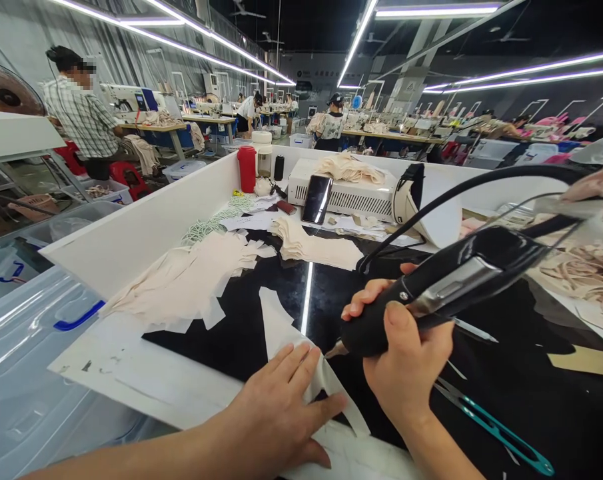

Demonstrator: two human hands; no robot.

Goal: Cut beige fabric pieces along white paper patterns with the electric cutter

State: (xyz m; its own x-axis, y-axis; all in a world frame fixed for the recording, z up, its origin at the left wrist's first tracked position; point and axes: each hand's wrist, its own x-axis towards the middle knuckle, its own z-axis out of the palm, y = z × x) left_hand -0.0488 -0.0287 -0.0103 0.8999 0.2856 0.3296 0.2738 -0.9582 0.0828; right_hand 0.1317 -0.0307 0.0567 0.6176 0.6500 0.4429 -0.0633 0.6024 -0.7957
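A pale fabric piece (276,320) lies on the black glossy tabletop (241,320). My left hand (291,400) rests flat on its lower part, fingers spread, covering some of it. My right hand (406,353) is wrapped around a black corded handheld tool (451,287) with a silver lever along its side. Its pointed metal tip (337,349) points down and left, close to the fabric's edge by my left fingertips; whether it touches the fabric I cannot tell. Teal-handled tweezers (506,433) lie right of my right wrist.
Cut fabric pieces (181,273) spread at left; a fabric stack (316,243) lies behind. A phone (317,199) leans on a white vented box (351,183). A black cable (431,200) arcs over the right side. White boards (146,213) wall the table. Other people work farther off.
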